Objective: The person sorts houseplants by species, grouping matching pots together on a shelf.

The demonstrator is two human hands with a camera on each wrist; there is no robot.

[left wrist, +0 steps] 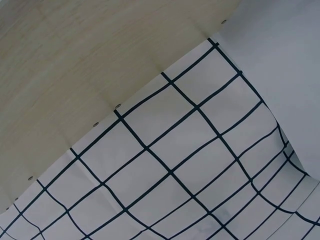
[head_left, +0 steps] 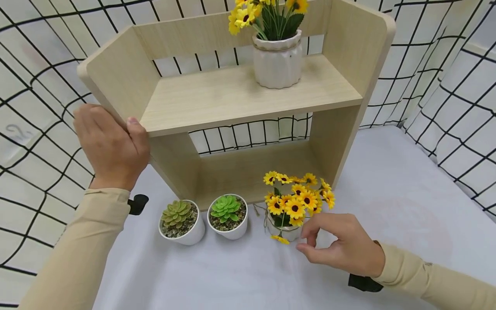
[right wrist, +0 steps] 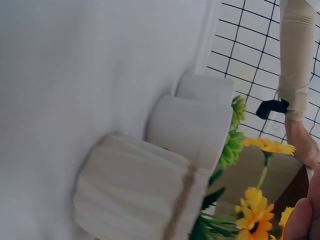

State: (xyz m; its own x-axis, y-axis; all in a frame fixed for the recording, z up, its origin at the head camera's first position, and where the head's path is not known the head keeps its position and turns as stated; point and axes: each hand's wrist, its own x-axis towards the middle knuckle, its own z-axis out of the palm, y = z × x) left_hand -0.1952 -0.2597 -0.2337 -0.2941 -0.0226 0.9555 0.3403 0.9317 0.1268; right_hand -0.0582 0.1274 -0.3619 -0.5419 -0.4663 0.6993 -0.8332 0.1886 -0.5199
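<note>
A light wooden two-tier shelf (head_left: pixel 248 99) stands in front of me. My left hand (head_left: pixel 112 144) grips its left side panel, the thumb along the front edge. In the left wrist view a broad wooden face of the shelf (left wrist: pixel 100 65) fills the upper left. My right hand (head_left: pixel 341 243) is bent beside a pale pot of yellow flowers (head_left: pixel 296 206), thumb and index tips apart with nothing visible between them, close to the pot's right side. In the right wrist view that wrapped pot (right wrist: pixel 132 187) stands nearest, with the yellow flowers by the fingertips.
Two white pots, one with a dull green succulent (head_left: pixel 176 213) and one with a bright green succulent (head_left: pixel 225 207), stand before the shelf's lower front edge. Another white pot of yellow flowers (head_left: pixel 277 64) is on the upper board. Black-grid patterned sheeting (head_left: pixel 438 94) surrounds the white tabletop (head_left: pixel 217 275).
</note>
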